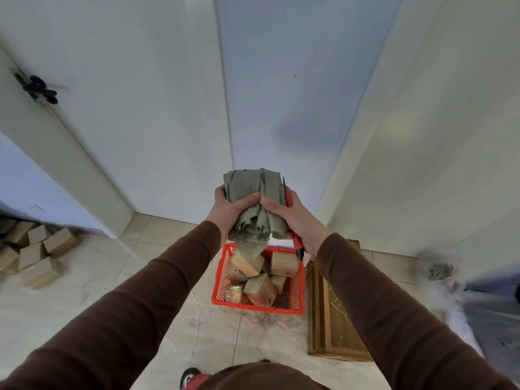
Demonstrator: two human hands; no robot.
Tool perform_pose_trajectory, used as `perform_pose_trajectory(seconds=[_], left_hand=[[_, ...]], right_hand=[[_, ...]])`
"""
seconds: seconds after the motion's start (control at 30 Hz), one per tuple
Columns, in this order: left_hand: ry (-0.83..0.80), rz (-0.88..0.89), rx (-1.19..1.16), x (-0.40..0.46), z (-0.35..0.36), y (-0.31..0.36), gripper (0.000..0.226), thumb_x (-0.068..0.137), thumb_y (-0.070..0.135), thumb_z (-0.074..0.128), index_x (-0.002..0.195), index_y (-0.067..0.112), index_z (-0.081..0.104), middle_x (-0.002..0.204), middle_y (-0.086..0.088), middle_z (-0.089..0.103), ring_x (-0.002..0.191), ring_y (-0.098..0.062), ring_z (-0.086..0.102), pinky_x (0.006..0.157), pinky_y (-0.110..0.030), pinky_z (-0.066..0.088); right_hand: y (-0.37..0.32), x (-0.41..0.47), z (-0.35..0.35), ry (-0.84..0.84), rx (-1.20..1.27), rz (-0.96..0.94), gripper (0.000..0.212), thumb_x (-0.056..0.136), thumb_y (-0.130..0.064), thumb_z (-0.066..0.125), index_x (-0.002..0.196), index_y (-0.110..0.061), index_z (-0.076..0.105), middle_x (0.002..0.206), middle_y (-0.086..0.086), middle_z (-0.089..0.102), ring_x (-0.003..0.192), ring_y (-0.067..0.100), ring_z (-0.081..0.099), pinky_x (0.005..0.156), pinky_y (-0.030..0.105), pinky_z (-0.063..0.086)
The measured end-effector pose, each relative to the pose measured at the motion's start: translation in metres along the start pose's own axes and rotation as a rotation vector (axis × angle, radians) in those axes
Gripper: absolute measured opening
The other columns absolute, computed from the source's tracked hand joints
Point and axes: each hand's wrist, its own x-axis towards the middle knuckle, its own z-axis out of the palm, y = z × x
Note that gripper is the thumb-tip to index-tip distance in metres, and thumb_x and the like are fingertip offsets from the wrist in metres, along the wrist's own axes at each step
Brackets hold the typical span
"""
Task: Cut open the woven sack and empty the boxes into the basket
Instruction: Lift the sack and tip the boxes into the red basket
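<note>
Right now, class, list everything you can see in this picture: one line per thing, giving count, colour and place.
woven sack: one, grey-green, bunched in both hands above the basket
basket: one, red-orange, on the floor below the sack
boxes in basket: several, tan, piled loosely
cutter: one, red, in the right hand beside the sack
loose boxes: a pile, tan, floor at far left
wooden tray: one, brown, right of the basket
door handle: one, black, upper left
shoe: one, red and black, bottom edge
left hand: gripping the sack
right hand: gripping sack and cutter
sleeves: two, brown
</note>
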Motion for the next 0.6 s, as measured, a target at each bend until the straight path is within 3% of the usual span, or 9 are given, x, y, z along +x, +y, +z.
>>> perform_pose_trajectory(seconds=[0.03, 0.1, 0.23, 0.33, 0.43, 0.53, 0.6], left_hand=[[0.017, -0.02, -0.026, 0.001, 0.0, 0.001, 0.086, 0.072, 0.033, 0.088, 0.139, 0.022, 0.036, 0.125, -0.011, 0.061, 0.106, -0.029, 0.068, 0.092, -0.049, 0.058], [0.025, -0.064, -0.061, 0.003, 0.001, 0.002, 0.084, 0.075, 0.034, 0.086, 0.139, 0.018, 0.035, 0.123, -0.011, 0.062, 0.105, -0.028, 0.069, 0.09, -0.047, 0.059], [0.033, -0.053, 0.01, 0.003, 0.009, 0.002, 0.096, 0.071, 0.049, 0.085, 0.144, 0.017, 0.032, 0.131, -0.01, 0.059, 0.112, -0.027, 0.065, 0.099, -0.048, 0.055], [0.037, 0.151, 0.338, 0.001, 0.012, -0.003, 0.109, 0.072, 0.064, 0.076, 0.156, 0.035, 0.013, 0.156, -0.003, 0.028, 0.135, -0.022, 0.044, 0.115, -0.044, 0.039], [-0.074, 0.451, 0.596, -0.005, 0.009, -0.009, 0.088, 0.089, 0.056, 0.062, 0.154, 0.051, 0.004, 0.166, 0.012, -0.01, 0.153, -0.021, 0.011, 0.121, -0.046, 0.028], [-0.206, 0.641, 0.849, -0.013, 0.003, -0.014, 0.054, 0.101, 0.046, 0.045, 0.151, 0.051, 0.027, 0.167, 0.014, 0.003, 0.154, -0.019, 0.003, 0.123, -0.053, 0.018], [-0.23, 0.709, 1.106, -0.02, -0.003, -0.017, 0.052, 0.099, 0.059, 0.032, 0.15, 0.053, 0.028, 0.165, 0.014, 0.018, 0.153, -0.021, 0.008, 0.123, -0.057, 0.011]], right_hand=[[0.003, -0.001, 0.002, -0.014, -0.049, -0.029, 0.092, 0.078, -0.047, 0.087, 0.153, -0.033, 0.034, 0.123, 0.005, 0.07, 0.086, 0.024, 0.073, 0.057, 0.032, 0.052], [0.006, -0.002, 0.003, -0.027, -0.058, -0.056, 0.088, 0.082, -0.042, 0.086, 0.151, -0.039, 0.033, 0.119, 0.006, 0.068, 0.066, 0.014, 0.058, 0.041, 0.025, 0.038], [0.012, -0.001, -0.001, 0.048, 0.044, -0.016, 0.074, 0.08, -0.039, 0.088, 0.14, -0.027, 0.046, 0.105, 0.008, 0.069, 0.058, 0.01, 0.054, 0.039, 0.022, 0.035], [0.013, -0.007, -0.006, 0.073, 0.13, 0.037, 0.052, 0.084, -0.035, 0.085, 0.124, -0.017, 0.058, 0.093, 0.01, 0.07, 0.054, 0.011, 0.056, 0.036, 0.02, 0.035], [0.013, -0.015, -0.01, 0.097, 0.156, 0.089, 0.03, 0.088, -0.034, 0.081, 0.107, -0.02, 0.063, 0.078, 0.005, 0.067, 0.049, 0.011, 0.052, 0.033, 0.018, 0.031], [0.022, -0.015, -0.009, 0.126, 0.153, 0.141, 0.044, 0.079, -0.048, 0.085, 0.104, -0.017, 0.066, 0.074, 0.005, 0.064, 0.052, 0.016, 0.05, 0.04, 0.018, 0.034], [0.028, -0.017, -0.007, 0.158, 0.152, 0.145, 0.08, 0.062, -0.06, 0.092, 0.119, -0.011, 0.067, 0.083, 0.01, 0.069, 0.064, 0.023, 0.058, 0.054, 0.025, 0.041]])
